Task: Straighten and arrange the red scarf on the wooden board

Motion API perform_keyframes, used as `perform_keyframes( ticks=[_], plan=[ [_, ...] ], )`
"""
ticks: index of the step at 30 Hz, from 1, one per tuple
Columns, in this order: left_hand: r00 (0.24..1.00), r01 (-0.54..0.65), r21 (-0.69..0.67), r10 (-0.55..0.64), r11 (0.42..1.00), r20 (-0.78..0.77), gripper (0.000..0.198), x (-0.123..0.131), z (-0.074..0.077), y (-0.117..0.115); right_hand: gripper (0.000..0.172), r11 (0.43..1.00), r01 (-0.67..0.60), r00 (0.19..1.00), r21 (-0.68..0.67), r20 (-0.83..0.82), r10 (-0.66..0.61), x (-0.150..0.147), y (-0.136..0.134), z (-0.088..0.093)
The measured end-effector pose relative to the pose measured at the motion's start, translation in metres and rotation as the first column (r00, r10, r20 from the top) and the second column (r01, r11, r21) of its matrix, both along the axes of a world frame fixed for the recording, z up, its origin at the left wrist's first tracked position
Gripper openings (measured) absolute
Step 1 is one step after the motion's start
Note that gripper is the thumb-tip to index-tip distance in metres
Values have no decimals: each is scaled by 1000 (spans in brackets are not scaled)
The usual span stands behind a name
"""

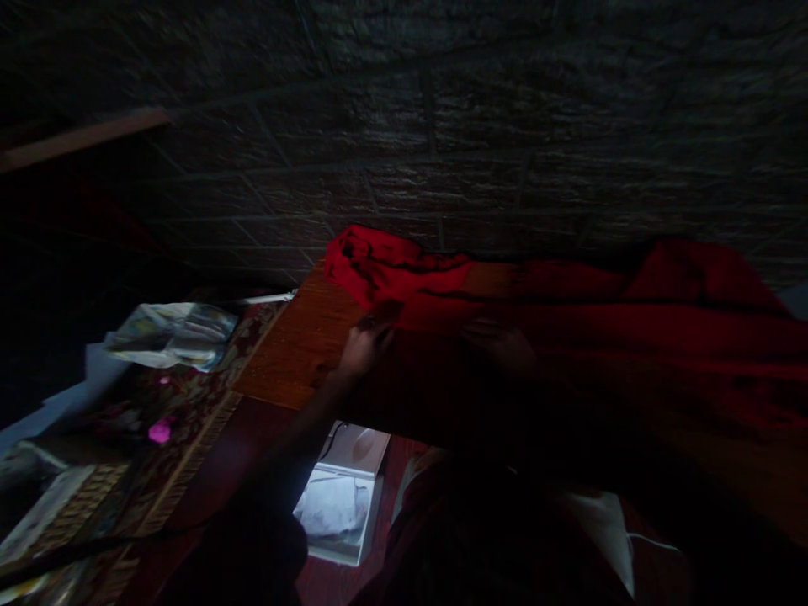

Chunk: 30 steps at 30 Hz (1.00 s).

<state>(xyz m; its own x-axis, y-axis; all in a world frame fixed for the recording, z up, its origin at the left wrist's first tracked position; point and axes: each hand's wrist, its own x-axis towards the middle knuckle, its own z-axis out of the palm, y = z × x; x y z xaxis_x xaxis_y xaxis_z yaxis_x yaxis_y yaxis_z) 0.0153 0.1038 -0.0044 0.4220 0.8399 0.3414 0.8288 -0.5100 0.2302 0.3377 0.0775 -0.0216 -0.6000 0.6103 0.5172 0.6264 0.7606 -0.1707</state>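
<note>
A long piece of red cloth lies along a wooden board, its left end bunched up near the wall. My left hand is closed at the near edge of the cloth's left part, with the fingers pinching the fabric. To its right, my right hand rests at the same stretch of cloth in deep shadow. Its fingers point left and touch the fabric, but dimness and blur hide how they are closed.
A tiled wall stands right behind the board. Below the board is an open white box with pale contents. To the left, a crumpled plastic bag and a pink item lie on a fringed rug.
</note>
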Motion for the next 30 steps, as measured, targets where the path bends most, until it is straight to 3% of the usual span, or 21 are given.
perform_keyframes(
  ticks=[5, 10, 15, 19, 23, 27, 30],
  plan=[
    [998, -26, 21, 27, 999, -60, 38, 1, -1, -4, 32, 1000, 25, 999, -18, 22, -24, 1, -3, -1],
    [998, -49, 23, 49, 999, -26, 27, 1, 3, -3, 30, 997, 55, 998, -57, 15, -55, 1, -7, 1],
    [979, 180, -142, -163, 973, 121, 32, -2, 29, 12, 21, 987, 132, 990, -93, 61, -127, -8, -8, 7],
    [970, 217, -160, -195, 963, 143, 51, 21, 42, 26, 18, 985, 152, 988, -84, 18, -151, -14, -3, 5],
    [944, 315, -184, -328, 931, -44, 65, 49, 19, 32, 20, 982, 137, 979, -132, -131, -154, -15, 5, -4],
    [949, 264, -92, -276, 960, -152, 67, 56, -5, 31, 20, 969, 128, 970, -212, -177, -167, -12, 12, -7],
    [948, 254, -98, -268, 962, -171, 66, 54, -6, 29, 20, 951, 147, 970, -272, -149, -193, -12, 7, 3]
  ],
)
